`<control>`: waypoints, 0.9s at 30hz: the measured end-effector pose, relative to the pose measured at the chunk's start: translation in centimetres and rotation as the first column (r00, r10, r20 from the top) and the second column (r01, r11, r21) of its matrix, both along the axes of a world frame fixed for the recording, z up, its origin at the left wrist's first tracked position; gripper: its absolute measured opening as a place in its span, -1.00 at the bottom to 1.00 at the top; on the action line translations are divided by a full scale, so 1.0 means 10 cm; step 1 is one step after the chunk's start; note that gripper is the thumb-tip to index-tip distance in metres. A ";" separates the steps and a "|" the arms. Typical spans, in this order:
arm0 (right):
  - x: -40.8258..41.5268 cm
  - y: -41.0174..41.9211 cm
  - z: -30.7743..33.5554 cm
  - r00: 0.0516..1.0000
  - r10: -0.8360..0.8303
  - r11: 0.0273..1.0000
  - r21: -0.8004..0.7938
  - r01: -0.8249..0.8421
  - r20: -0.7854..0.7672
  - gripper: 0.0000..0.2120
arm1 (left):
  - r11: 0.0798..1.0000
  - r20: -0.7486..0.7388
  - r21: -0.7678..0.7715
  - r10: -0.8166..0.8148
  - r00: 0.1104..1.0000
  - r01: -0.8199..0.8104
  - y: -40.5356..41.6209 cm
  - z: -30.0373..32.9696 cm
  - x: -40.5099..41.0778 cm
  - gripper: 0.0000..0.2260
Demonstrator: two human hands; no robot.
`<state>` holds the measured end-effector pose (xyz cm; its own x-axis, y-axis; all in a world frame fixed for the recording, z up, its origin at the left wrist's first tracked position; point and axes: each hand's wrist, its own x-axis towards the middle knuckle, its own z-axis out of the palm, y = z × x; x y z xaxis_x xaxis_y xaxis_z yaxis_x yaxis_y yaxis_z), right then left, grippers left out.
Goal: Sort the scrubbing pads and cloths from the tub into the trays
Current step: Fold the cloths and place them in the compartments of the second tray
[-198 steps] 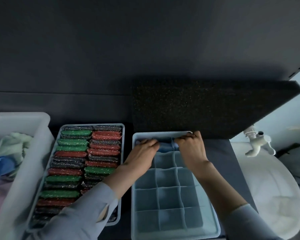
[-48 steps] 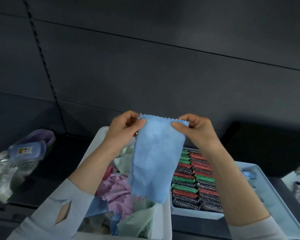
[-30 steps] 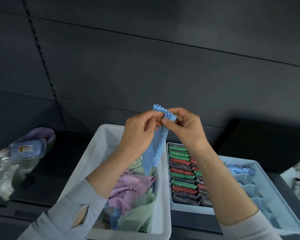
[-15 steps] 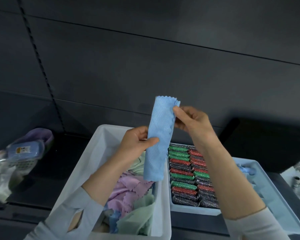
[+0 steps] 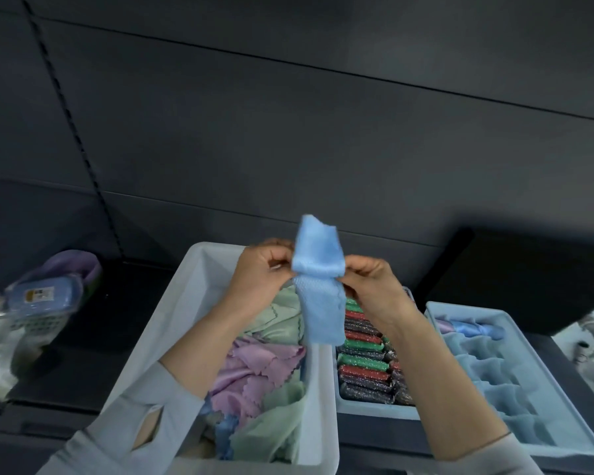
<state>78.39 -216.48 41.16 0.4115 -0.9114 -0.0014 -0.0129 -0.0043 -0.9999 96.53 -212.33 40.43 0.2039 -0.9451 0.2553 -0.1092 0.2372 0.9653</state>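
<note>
From the head camera, the only view we have: both hands are up over the tub (image 5: 199,303), working one blue cloth (image 5: 319,286). The left hand (image 5: 259,272) pinches it at the fold from one side, the right hand (image 5: 374,281) pinches it from the other, fingers curled in tight on the fabric. Half a second ago that cloth hung as one long narrow strip, the right hand holding its top and the left steadying its middle. Now the strip is doubled over at the pinch line, a short flap standing up above the fingers and the longer tail hanging down, its lower end in front of the tub's right wall. A second and a half back it was held wide open by two corners, so this is fold number two going in.

What that tells me: the cloth is being shrunk to fit a cell, and it looks nearly small enough. The compartment tray (image 5: 563,437) sits at far right with what looks like just blue and lilac cloth in its far row, the other cells I can see bare. Between it and the tub, the pad tray (image 5: 367,404) is packed with red, green and dark glittery scrubbing pads (image 5: 364,358). Plenty of lilac and green cloths (image 5: 254,365) are heaped in the tub, so the sorting has a long way to run. Off left, a blurred bundle of packaging (image 5: 38,296) lies on the dark shelf.
</note>
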 end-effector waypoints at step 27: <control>0.04 -0.15 0.20 0.992 -0.129 0.944 -0.308 0.120 -0.010 -0.62 | 0.946 -0.188 0.268 -0.135 0.973 0.183 0.06 0.04 -0.05 -0.88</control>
